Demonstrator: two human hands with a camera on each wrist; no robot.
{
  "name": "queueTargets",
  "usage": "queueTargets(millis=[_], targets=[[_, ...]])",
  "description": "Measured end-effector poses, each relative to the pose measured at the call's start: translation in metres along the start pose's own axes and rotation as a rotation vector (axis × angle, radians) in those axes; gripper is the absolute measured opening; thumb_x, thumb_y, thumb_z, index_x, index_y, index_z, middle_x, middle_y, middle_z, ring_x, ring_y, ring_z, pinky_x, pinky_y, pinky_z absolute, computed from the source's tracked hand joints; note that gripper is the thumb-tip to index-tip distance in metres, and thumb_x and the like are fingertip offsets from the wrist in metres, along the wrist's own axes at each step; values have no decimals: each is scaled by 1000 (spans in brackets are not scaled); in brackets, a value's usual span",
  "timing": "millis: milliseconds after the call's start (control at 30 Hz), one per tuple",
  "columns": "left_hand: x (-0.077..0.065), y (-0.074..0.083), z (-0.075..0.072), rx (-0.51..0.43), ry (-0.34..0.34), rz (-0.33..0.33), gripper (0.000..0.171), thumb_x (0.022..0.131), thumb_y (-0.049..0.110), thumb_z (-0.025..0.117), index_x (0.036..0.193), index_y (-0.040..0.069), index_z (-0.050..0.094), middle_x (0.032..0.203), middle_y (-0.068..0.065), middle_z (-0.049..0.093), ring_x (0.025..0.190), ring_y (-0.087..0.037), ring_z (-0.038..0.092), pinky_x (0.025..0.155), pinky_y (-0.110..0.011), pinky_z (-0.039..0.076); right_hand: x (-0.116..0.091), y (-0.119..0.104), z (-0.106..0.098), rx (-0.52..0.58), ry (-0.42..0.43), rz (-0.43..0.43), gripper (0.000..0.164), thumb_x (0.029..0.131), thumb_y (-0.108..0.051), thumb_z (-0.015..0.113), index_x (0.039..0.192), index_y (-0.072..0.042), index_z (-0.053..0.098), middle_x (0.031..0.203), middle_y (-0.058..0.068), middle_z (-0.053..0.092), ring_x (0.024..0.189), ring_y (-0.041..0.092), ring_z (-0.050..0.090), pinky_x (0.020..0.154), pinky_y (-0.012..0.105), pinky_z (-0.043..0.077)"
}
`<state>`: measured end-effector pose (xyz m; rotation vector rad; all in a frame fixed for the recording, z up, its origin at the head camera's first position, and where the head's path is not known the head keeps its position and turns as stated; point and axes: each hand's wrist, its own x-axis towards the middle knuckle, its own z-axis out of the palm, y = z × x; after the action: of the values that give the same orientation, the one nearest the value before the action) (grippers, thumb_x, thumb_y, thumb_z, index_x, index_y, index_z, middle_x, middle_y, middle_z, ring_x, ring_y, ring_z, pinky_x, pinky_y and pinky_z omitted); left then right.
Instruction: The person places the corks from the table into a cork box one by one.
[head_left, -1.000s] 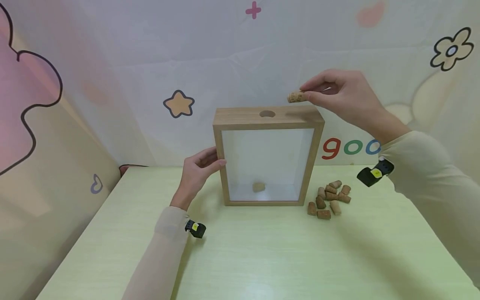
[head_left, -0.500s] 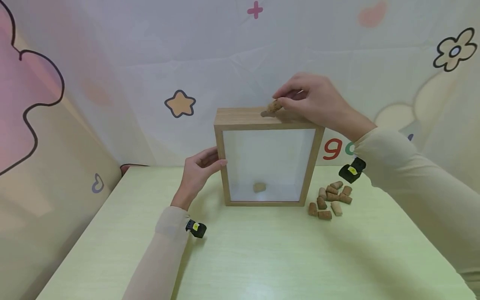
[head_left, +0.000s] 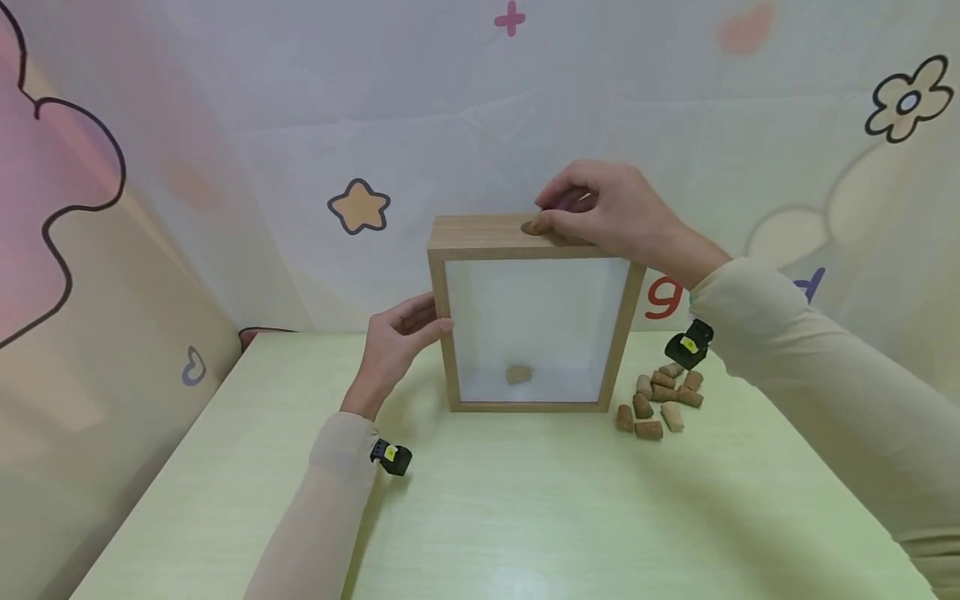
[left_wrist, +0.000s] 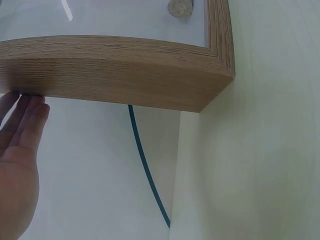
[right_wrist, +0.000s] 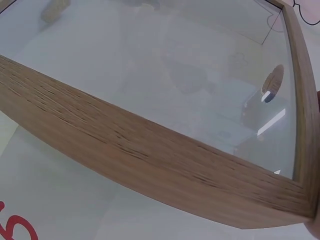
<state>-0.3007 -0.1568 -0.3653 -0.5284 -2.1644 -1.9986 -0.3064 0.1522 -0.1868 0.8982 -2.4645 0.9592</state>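
A wooden shadow box point(head_left: 480, 237) with a clear front stands upright on the table. Along its left side, my left hand point(head_left: 396, 348) grips the frame, thumb on the front edge and fingers at the side. One cork point(head_left: 518, 374) lies inside on the bottom. Over the round hole point(head_left: 528, 228) in the top, my right hand point(head_left: 615, 210) pinches another cork point(head_left: 537, 224), largely hidden by the fingers. From the right wrist view, the hole point(right_wrist: 273, 82) shows through the clear pane. Several loose corks point(head_left: 664, 393) lie right of the box.
The pale green table point(head_left: 510, 500) extends in front of the box. Close behind it hangs a printed backdrop cloth point(head_left: 420, 100) with a star and letters. My right sleeve point(head_left: 817, 367) passes over the table's right side.
My right hand has moved left and down with the cork, from above the box's right end to the hole. My left hand has stayed on the frame.
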Motion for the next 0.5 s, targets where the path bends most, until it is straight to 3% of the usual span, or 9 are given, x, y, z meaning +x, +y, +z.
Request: queueTargets(millis=[367,500], targets=[[0,1,0,25,5,-2,54,98,16,79,147,3,62,137,-15,69,125,-27,67,102,-32,57,0,4,2,8,9,-61,13,96,-8,81,108,-4,81,102,6,73,86,2,69,82,17,56],[-1,1,1,31,4,8,53,97,16,79,146,3,63,136,-15,70,125,-27,67,101,-31,57,-2,4,0,25,14,-46,16,96,-10,81,111,-3,80,105,8,75,87,3,69,83,16,56]])
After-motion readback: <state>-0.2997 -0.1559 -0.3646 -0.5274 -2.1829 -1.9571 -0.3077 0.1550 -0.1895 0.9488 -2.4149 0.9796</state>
